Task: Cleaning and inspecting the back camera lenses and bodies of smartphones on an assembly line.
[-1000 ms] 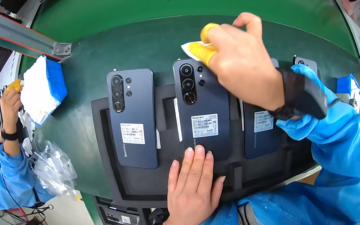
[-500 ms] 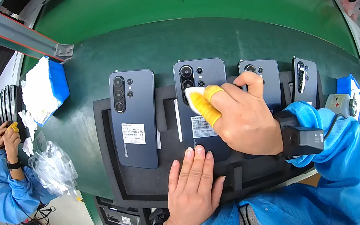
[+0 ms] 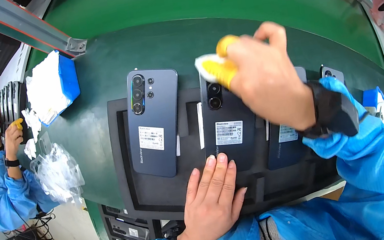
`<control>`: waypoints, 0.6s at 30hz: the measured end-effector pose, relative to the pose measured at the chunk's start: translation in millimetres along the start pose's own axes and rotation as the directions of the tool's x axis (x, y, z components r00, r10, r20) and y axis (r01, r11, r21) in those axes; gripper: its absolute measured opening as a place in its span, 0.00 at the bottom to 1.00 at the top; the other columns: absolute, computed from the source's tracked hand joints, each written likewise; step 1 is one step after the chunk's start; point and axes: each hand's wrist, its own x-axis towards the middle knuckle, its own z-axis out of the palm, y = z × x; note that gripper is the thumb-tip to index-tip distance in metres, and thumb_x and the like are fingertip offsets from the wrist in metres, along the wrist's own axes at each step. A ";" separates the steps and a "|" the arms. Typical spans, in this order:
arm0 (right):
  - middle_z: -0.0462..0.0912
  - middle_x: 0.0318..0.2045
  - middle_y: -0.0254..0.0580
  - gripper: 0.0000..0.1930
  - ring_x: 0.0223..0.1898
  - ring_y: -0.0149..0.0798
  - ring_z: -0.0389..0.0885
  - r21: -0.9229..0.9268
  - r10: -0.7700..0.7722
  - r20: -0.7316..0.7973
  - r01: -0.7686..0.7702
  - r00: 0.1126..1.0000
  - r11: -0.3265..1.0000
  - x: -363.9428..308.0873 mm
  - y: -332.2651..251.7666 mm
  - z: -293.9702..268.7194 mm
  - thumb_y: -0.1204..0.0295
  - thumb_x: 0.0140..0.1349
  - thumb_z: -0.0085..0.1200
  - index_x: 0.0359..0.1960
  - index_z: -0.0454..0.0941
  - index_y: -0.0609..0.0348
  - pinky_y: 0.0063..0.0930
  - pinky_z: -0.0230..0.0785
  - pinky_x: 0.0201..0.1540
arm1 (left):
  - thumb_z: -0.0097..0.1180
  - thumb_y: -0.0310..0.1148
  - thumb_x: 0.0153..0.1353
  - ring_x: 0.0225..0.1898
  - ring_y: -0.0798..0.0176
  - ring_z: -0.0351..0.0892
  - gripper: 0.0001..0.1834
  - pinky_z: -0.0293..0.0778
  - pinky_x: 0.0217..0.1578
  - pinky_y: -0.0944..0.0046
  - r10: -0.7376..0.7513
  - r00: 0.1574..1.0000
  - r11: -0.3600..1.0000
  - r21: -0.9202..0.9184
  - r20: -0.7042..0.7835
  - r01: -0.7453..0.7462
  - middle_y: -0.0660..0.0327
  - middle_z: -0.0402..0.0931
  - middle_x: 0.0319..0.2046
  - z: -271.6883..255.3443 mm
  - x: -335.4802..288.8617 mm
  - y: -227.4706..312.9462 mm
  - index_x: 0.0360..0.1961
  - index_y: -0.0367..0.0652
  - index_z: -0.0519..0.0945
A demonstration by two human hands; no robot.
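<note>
In the head view, the right hand point(image 3: 267, 82), yellow cots on its fingertips, pinches a white wipe point(image 3: 205, 64) at the camera end of the middle phone point(image 3: 229, 131). The left hand point(image 3: 212, 198) lies flat and empty, steadying that phone's lower edge. The black foam tray point(image 3: 128, 181) on the green bench point(image 3: 217, 29) holds four dark phones face down; wiping seems midway, with the two at the right likely left.

third phone point(image 3: 283, 141): mostly hidden under the right hand point(image 3: 266, 77)
fourth phone point(image 3: 330, 74): only its camera corner shows, at 3 o'clock
white cloth point(image 3: 207, 62): motion-blurred
labels: too small to read
</note>
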 end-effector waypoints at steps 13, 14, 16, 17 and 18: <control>0.74 0.30 0.37 0.05 0.36 0.37 0.76 -0.064 0.064 0.038 -0.061 0.997 0.996 16.2 8.5 -12.7 0.72 0.55 0.56 0.27 0.83 0.58 0.42 0.54 0.50 | 0.66 0.36 0.52 0.66 0.47 0.64 0.32 0.53 0.66 0.44 0.035 0.998 0.992 -0.119 -0.057 -0.041 0.46 0.67 0.63 -11.6 -7.8 -7.9 0.58 0.34 0.74; 0.74 0.30 0.37 0.05 0.37 0.38 0.77 -0.035 0.073 0.038 -0.072 0.997 0.997 19.2 6.2 -13.8 0.72 0.55 0.56 0.28 0.84 0.58 0.42 0.54 0.49 | 0.66 0.36 0.52 0.66 0.46 0.63 0.33 0.51 0.66 0.42 0.016 0.998 0.985 -0.169 -0.066 -0.027 0.46 0.67 0.63 -17.4 -10.2 -12.4 0.59 0.34 0.73; 0.74 0.30 0.38 0.06 0.36 0.39 0.77 -0.007 0.083 0.039 -0.083 0.996 0.997 23.4 3.3 -15.2 0.73 0.56 0.56 0.31 0.85 0.57 0.41 0.54 0.48 | 0.65 0.36 0.53 0.68 0.40 0.59 0.36 0.47 0.67 0.39 -0.037 0.991 0.998 -0.055 -0.125 0.031 0.43 0.63 0.64 -28.3 -14.8 -28.9 0.61 0.32 0.68; 0.74 0.30 0.38 0.06 0.36 0.39 0.77 -0.001 0.070 0.037 -0.070 0.997 0.998 25.2 1.3 -14.9 0.73 0.56 0.56 0.31 0.85 0.57 0.41 0.54 0.48 | 0.64 0.36 0.54 0.68 0.39 0.57 0.37 0.46 0.67 0.39 -0.080 0.982 0.996 0.019 -0.173 0.084 0.42 0.61 0.65 -32.1 -15.7 -37.2 0.62 0.31 0.67; 0.74 0.30 0.38 0.06 0.36 0.39 0.76 0.013 0.059 0.061 -0.060 0.996 0.998 28.3 -1.7 -12.6 0.73 0.56 0.57 0.32 0.86 0.58 0.41 0.55 0.48 | 0.64 0.37 0.55 0.69 0.36 0.55 0.39 0.45 0.67 0.38 -0.148 0.968 0.983 0.075 -0.200 0.166 0.39 0.58 0.66 -32.8 -16.8 -47.3 0.63 0.28 0.64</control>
